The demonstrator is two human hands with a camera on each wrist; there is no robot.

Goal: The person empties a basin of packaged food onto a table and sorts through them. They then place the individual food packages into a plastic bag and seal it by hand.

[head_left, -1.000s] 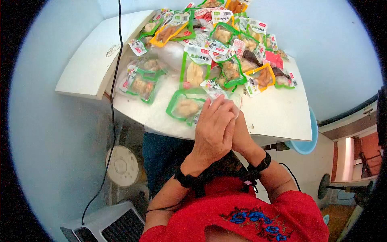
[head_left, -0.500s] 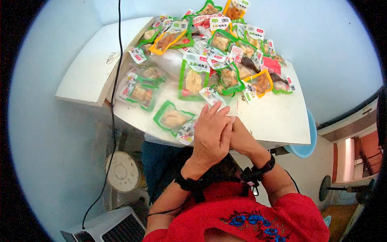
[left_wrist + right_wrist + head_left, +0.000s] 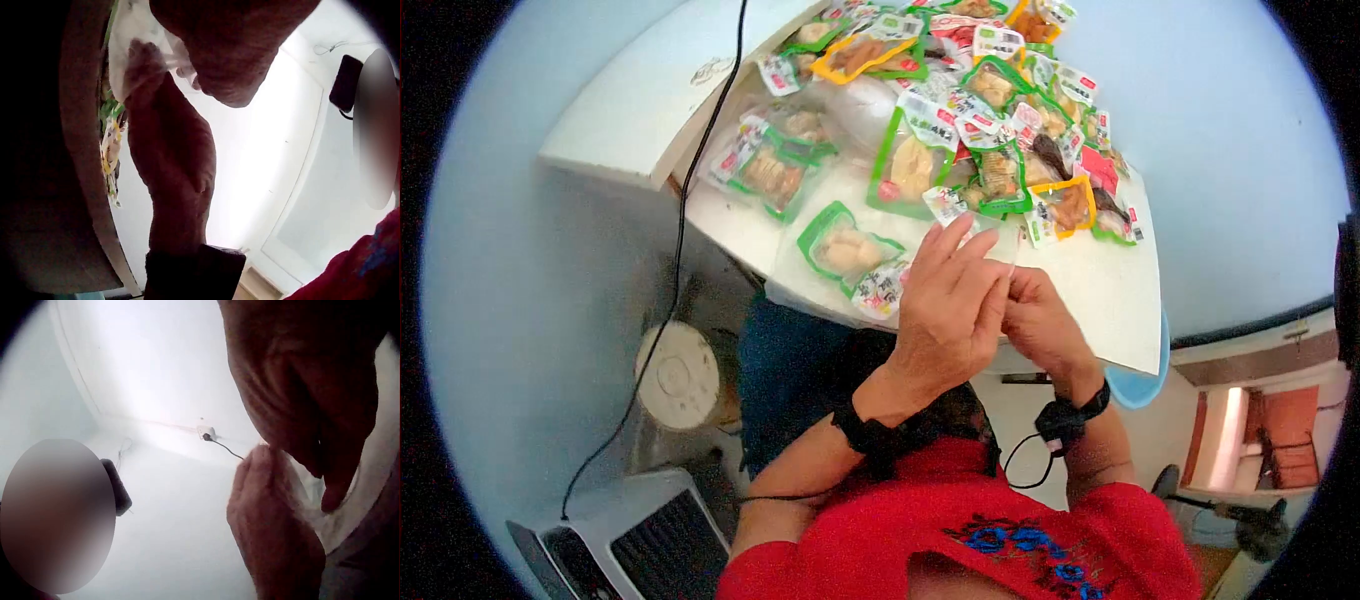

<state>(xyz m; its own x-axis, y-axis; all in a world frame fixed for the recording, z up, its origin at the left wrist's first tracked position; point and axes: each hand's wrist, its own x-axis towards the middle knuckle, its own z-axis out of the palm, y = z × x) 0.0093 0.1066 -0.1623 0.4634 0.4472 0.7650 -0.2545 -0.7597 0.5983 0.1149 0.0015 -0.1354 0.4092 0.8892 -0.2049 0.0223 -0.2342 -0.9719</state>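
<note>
A clear plastic bag (image 3: 119, 69) lies at the near edge of the table, its open end in the hands. Through the film shows a green-edged pouch (image 3: 847, 250) of pale food, with a white printed label (image 3: 882, 290) beside it. My left hand (image 3: 950, 310) lies over the bag's right end, fingers extended across the film and thumb pinching it near the right hand. Beside it my right hand (image 3: 1045, 315) pinches the bag's edge between curled fingers and thumb. In the left wrist view, film stretches between both hands.
A heap of sealed food pouches (image 3: 1000, 85) covers the back of the white table (image 3: 1125, 290). More green-edged pouches (image 3: 772, 178) lie in clear film at the left. A black cable (image 3: 683, 215) hangs in front. A round stool (image 3: 680, 375) and a blue basin (image 3: 1142, 385) stand below.
The green-edged pouch slid left and nearer the person, uncovering the printed label. My right hand, earlier mostly behind the left, has come out to the right with fingers curled. The head view has turned.
</note>
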